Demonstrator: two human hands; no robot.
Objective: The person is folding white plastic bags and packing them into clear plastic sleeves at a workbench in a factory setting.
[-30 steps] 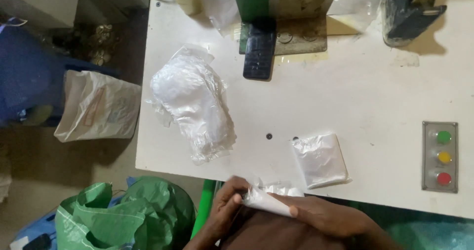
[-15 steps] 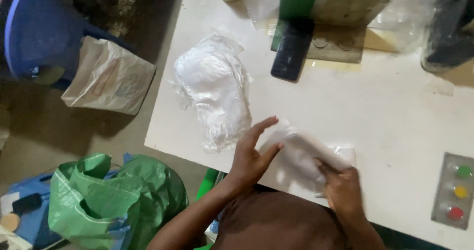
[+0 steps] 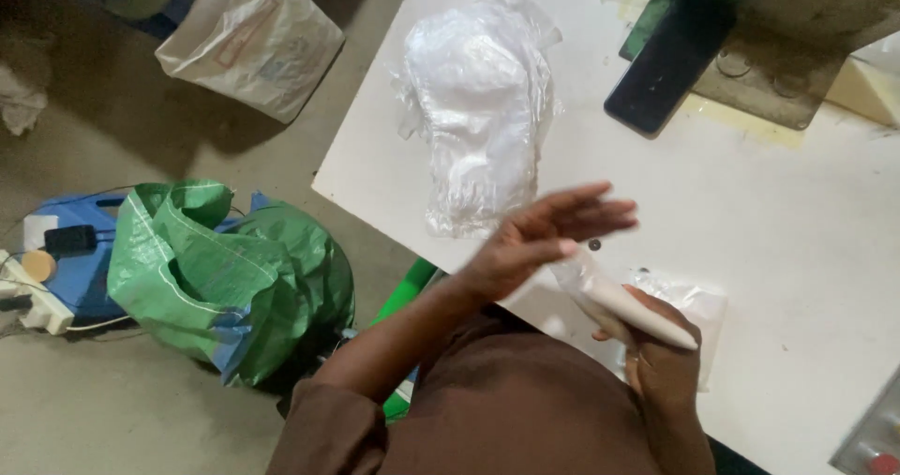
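Note:
My right hand (image 3: 661, 358) grips a rolled white packet in clear plastic (image 3: 619, 301), holding it above the near edge of the white table (image 3: 797, 212). My left hand (image 3: 548, 236) hovers flat and blurred just above the roll's upper end, fingers spread, holding nothing. Under the roll lies a flat clear plastic pouch (image 3: 698, 306) on the table. A big crumpled clear bag of white items (image 3: 483, 109) lies further up the table, beyond my left hand.
A black phone (image 3: 670, 62) lies by a green and metal machine base (image 3: 778, 53) at the back. A control panel with coloured buttons (image 3: 872, 447) is at the right edge. On the floor stand a green woven sack (image 3: 225, 273), a white sack (image 3: 253, 39) and a power strip (image 3: 37, 297).
The packet that both hands pressed flat on the table is now rolled up in my right hand. My left hand has lifted off and opened. The view shifted closer and left.

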